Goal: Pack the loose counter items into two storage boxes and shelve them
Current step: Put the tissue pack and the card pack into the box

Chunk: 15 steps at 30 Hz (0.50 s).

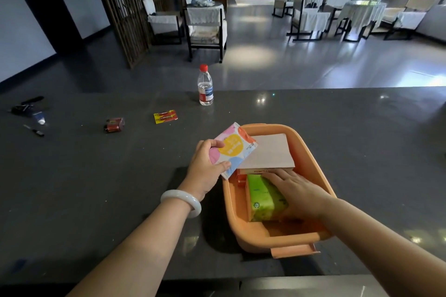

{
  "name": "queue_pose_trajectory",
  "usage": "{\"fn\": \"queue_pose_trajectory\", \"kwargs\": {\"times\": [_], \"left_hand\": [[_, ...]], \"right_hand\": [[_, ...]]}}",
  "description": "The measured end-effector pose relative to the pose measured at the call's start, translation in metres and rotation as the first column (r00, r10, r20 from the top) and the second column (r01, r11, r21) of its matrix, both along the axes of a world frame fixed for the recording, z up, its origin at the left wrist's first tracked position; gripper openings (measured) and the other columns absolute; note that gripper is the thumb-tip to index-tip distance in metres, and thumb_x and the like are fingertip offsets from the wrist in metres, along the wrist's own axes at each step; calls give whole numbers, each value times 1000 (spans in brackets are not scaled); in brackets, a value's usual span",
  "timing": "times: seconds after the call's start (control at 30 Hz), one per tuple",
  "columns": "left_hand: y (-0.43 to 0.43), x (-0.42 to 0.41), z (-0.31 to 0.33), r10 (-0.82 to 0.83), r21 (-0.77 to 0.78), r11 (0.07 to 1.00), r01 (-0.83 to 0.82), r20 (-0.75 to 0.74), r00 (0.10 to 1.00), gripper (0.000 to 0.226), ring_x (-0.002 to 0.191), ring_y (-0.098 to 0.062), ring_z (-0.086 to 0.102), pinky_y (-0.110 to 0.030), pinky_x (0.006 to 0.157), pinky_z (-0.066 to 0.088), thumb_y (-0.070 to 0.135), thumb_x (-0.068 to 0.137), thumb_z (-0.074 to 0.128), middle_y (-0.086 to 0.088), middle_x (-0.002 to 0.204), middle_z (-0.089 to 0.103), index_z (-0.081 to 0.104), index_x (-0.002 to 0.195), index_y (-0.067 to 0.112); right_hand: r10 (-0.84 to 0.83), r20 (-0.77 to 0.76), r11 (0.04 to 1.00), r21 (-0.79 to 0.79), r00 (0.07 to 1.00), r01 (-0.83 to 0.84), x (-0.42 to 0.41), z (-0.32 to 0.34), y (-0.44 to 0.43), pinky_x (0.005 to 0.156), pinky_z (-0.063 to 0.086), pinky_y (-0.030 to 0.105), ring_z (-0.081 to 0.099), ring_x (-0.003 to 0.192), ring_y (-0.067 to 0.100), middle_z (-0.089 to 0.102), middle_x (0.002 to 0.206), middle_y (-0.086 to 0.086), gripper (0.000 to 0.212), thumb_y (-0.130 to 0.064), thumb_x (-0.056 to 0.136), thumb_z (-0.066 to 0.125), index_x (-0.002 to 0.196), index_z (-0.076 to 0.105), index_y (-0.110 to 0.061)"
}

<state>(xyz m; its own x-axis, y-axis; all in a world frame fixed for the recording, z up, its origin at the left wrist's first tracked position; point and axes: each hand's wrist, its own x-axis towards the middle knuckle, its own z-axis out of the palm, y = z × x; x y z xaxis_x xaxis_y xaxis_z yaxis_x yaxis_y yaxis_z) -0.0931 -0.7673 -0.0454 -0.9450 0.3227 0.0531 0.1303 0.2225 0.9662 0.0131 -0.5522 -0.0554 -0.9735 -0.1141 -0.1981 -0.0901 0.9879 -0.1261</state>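
Note:
An orange storage box stands on the dark counter in front of me. Inside it lie a pale book on a red box and a green tissue pack. My right hand rests flat on the green pack inside the box. My left hand grips a colourful spotted tissue packet and holds it over the box's left rim.
A water bottle with a red cap stands at the counter's far edge. A yellow-red battery pack, a dark red battery bundle, a pen and dark small items lie to the left. Chairs and tables stand beyond.

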Motion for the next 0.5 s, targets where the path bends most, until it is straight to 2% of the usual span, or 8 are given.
{"fn": "queue_pose_trajectory", "kwargs": {"times": [0.1,0.23,0.5], "left_hand": [[0,-1,-1,2,-11,1000,-2,2,1000,37,111,-9,58,-20,71,58,5,85,71,7,122,48,55,111,26],[1,-2,0,-7,-20,1000,8,8,1000,37,111,-10,58,-18,67,57,6,87,70,7,123,48,54,112,27],[0,-2,1,-14,-32,999,14,20,1000,37,112,-12,58,-23,70,60,5,86,70,6,125,48,55,110,29]], "right_hand": [[5,-41,998,65,999,-3,5,1,2,118,19,36,19,143,15,18,155,-11,97,-58,77,69,152,10,-35],[52,-125,989,143,991,-34,7,3,3,113,27,33,29,131,14,29,146,-7,82,-56,83,63,149,18,-35],[-5,-166,980,194,986,37,11,6,2,102,36,27,40,110,12,40,131,-6,59,-47,88,59,138,33,-28]]}}
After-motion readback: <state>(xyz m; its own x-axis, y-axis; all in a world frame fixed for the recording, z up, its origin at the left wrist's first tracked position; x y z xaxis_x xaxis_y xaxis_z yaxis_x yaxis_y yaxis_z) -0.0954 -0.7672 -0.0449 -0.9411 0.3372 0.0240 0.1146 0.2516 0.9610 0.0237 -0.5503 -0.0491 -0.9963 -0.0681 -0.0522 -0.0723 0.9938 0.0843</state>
